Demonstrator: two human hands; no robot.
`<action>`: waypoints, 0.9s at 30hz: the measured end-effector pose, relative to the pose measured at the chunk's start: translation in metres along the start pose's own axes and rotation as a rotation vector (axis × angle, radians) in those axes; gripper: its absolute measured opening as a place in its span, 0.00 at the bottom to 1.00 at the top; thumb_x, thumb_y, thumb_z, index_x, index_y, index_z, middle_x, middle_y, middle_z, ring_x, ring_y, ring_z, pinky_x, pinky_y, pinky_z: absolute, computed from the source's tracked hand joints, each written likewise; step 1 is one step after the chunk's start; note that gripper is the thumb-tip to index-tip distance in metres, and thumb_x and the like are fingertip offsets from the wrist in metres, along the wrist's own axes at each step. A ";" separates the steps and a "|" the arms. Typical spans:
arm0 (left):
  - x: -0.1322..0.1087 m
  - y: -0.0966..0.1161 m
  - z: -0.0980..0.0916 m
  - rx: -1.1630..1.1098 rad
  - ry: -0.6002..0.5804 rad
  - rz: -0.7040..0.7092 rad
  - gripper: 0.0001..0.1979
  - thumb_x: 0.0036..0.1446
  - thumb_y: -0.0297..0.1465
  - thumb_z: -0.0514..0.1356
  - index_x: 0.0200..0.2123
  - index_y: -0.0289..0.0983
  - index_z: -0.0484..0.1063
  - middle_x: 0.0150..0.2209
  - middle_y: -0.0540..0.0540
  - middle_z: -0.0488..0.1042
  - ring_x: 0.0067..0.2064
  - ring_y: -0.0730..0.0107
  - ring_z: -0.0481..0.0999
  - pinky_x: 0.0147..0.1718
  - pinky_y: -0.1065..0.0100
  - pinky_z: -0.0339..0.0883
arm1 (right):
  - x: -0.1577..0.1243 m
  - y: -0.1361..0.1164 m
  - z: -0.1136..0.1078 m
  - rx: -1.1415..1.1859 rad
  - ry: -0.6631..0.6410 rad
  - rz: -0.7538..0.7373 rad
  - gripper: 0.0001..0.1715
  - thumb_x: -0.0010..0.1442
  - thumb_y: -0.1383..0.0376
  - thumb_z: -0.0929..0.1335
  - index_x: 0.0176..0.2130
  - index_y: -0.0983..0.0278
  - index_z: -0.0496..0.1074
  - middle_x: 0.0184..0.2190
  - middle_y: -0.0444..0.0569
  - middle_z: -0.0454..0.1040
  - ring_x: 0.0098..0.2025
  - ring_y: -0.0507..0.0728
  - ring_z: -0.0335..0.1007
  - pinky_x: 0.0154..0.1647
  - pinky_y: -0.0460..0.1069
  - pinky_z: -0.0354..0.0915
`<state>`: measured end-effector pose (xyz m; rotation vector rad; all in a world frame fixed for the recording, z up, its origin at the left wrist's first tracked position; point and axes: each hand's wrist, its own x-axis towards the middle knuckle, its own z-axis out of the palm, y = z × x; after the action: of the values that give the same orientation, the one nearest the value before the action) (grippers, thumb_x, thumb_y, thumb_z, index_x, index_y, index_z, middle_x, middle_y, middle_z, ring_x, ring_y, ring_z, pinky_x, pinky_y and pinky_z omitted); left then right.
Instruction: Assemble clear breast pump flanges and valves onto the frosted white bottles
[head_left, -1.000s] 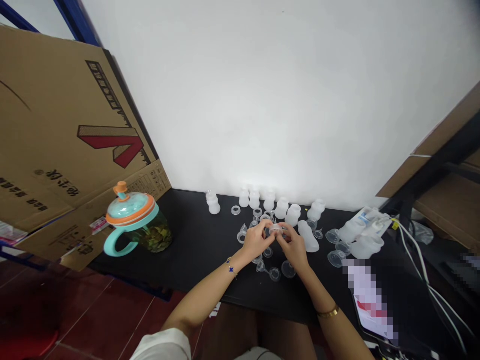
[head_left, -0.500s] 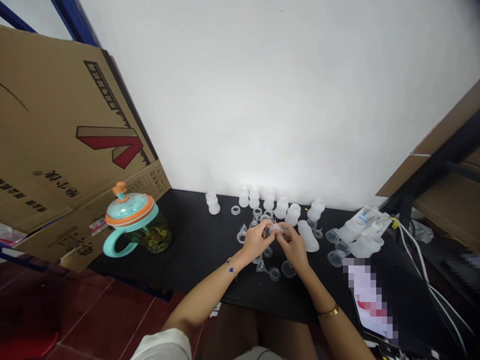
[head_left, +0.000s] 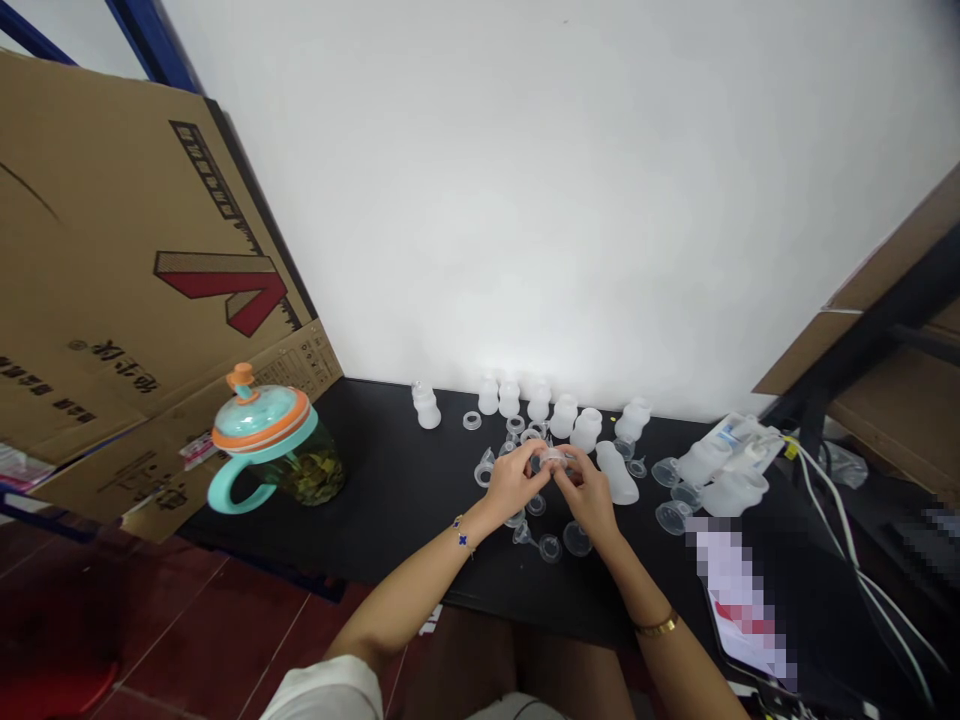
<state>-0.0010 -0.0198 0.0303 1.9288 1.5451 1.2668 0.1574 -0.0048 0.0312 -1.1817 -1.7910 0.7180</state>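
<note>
My left hand and my right hand meet over the middle of the black table, both closed by the fingertips on a clear plastic bottle ring. Fingers cover part of the ring, so I cannot make out whether a teat sits in it. Around my hands lie several loose clear rings and soft teats, among them a ring and a round clear cap on the near side. Just right of my right hand a frosted white bottle lies on its side.
Several frosted bottles stand along the wall; one with a clear top is further left. A mug with a turquoise lid stands at the left. More bottles, cables and a phone occupy the right side.
</note>
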 end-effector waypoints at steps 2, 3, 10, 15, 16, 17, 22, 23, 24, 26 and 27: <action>0.000 -0.001 0.000 0.028 0.009 0.031 0.12 0.60 0.33 0.59 0.48 0.41 0.73 0.38 0.50 0.78 0.26 0.74 0.69 0.30 0.71 0.64 | 0.000 0.000 0.000 -0.020 0.001 -0.007 0.22 0.63 0.50 0.64 0.50 0.61 0.69 0.31 0.47 0.80 0.20 0.54 0.64 0.23 0.48 0.58; 0.000 -0.002 0.000 0.041 0.016 0.057 0.13 0.61 0.33 0.59 0.48 0.41 0.73 0.39 0.50 0.78 0.26 0.73 0.70 0.31 0.71 0.65 | 0.000 0.000 0.000 -0.027 0.001 -0.006 0.23 0.63 0.50 0.64 0.51 0.61 0.68 0.32 0.47 0.80 0.21 0.55 0.66 0.23 0.48 0.59; -0.001 -0.005 0.000 0.020 0.029 0.083 0.17 0.62 0.32 0.57 0.54 0.43 0.69 0.43 0.49 0.78 0.28 0.74 0.72 0.33 0.70 0.68 | 0.000 0.003 0.002 0.024 0.017 0.015 0.22 0.63 0.51 0.65 0.49 0.61 0.68 0.38 0.50 0.81 0.23 0.55 0.70 0.26 0.49 0.65; 0.002 -0.003 0.000 -0.038 0.023 -0.018 0.17 0.60 0.34 0.59 0.53 0.41 0.67 0.43 0.50 0.78 0.28 0.74 0.74 0.32 0.71 0.68 | 0.001 0.003 0.002 0.091 0.036 0.039 0.24 0.62 0.47 0.66 0.48 0.62 0.69 0.42 0.54 0.80 0.23 0.55 0.70 0.25 0.50 0.67; 0.003 -0.003 -0.001 -0.030 0.004 -0.028 0.14 0.60 0.35 0.59 0.50 0.41 0.69 0.40 0.50 0.78 0.28 0.73 0.74 0.31 0.71 0.68 | 0.001 0.004 0.002 0.095 0.033 0.040 0.25 0.62 0.47 0.66 0.48 0.62 0.69 0.43 0.54 0.80 0.23 0.55 0.70 0.25 0.50 0.68; 0.004 -0.002 -0.001 -0.024 -0.018 -0.033 0.11 0.60 0.35 0.59 0.46 0.40 0.71 0.37 0.50 0.78 0.28 0.72 0.74 0.30 0.71 0.67 | 0.001 0.005 0.002 0.096 0.031 0.041 0.25 0.62 0.47 0.66 0.49 0.62 0.69 0.42 0.54 0.80 0.23 0.55 0.70 0.25 0.50 0.68; 0.006 -0.001 -0.002 -0.067 -0.054 -0.045 0.09 0.60 0.37 0.58 0.37 0.38 0.75 0.28 0.51 0.76 0.26 0.72 0.73 0.28 0.71 0.64 | 0.001 0.011 0.004 0.063 0.025 0.037 0.25 0.63 0.47 0.65 0.50 0.61 0.70 0.38 0.51 0.81 0.23 0.55 0.70 0.26 0.50 0.67; 0.006 -0.002 -0.002 -0.071 -0.049 -0.049 0.09 0.60 0.37 0.58 0.37 0.38 0.75 0.27 0.51 0.75 0.26 0.71 0.72 0.28 0.71 0.63 | 0.001 0.011 0.004 0.051 0.025 0.033 0.26 0.63 0.46 0.65 0.50 0.62 0.70 0.38 0.51 0.81 0.24 0.55 0.70 0.26 0.49 0.67; 0.006 -0.002 -0.002 -0.071 -0.045 -0.051 0.10 0.60 0.37 0.58 0.36 0.38 0.76 0.26 0.51 0.75 0.26 0.71 0.72 0.27 0.71 0.63 | 0.001 0.010 0.004 0.039 0.023 0.028 0.26 0.63 0.46 0.65 0.50 0.62 0.71 0.37 0.51 0.81 0.24 0.56 0.70 0.26 0.49 0.67; 0.005 -0.003 -0.002 -0.074 -0.039 -0.048 0.10 0.60 0.37 0.58 0.37 0.38 0.76 0.25 0.51 0.74 0.25 0.72 0.70 0.27 0.72 0.62 | 0.001 0.008 0.003 0.008 0.007 0.009 0.26 0.64 0.47 0.64 0.50 0.62 0.72 0.35 0.50 0.80 0.25 0.56 0.71 0.27 0.49 0.66; 0.005 -0.004 -0.001 -0.079 -0.035 -0.046 0.10 0.60 0.37 0.58 0.38 0.38 0.76 0.25 0.51 0.74 0.25 0.72 0.70 0.27 0.72 0.62 | 0.001 0.007 0.002 -0.010 -0.006 -0.006 0.25 0.65 0.47 0.64 0.49 0.62 0.73 0.33 0.49 0.80 0.25 0.56 0.71 0.27 0.49 0.66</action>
<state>-0.0040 -0.0144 0.0303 1.8467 1.4908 1.2491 0.1581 -0.0011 0.0251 -1.1818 -1.8040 0.7109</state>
